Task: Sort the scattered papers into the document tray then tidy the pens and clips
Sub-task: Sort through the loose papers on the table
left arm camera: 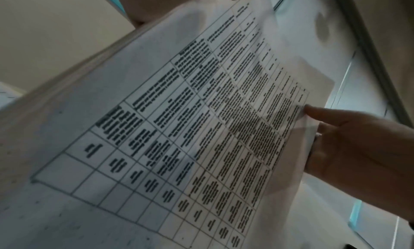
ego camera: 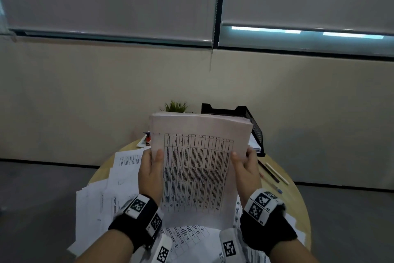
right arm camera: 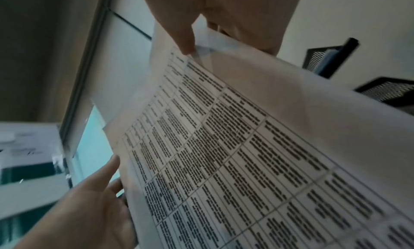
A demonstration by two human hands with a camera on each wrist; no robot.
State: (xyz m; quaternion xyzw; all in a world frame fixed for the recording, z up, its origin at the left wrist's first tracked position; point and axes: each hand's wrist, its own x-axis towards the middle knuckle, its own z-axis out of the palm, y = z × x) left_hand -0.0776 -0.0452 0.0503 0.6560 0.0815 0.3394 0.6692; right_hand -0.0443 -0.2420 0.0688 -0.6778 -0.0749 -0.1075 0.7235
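I hold a thick stack of printed papers (ego camera: 198,169) upright above the round table, its front sheet showing a table of text. My left hand (ego camera: 151,162) grips the stack's left edge, thumb on the front. My right hand (ego camera: 243,161) grips the right edge the same way. In the left wrist view the stack (left arm camera: 179,129) fills the frame, with the right hand (left arm camera: 349,146) at its far edge. The right wrist view shows the stack (right arm camera: 246,155) and the left hand (right arm camera: 96,198). The black mesh document tray (ego camera: 254,123) stands behind the stack at the back right, partly hidden, with papers in it.
Several loose printed sheets (ego camera: 100,196) cover the left and near part of the wooden table (ego camera: 298,205). Pens and pencils (ego camera: 275,172) lie to the right of the stack. A small green plant (ego camera: 176,106) and a small red object (ego camera: 147,139) sit at the back.
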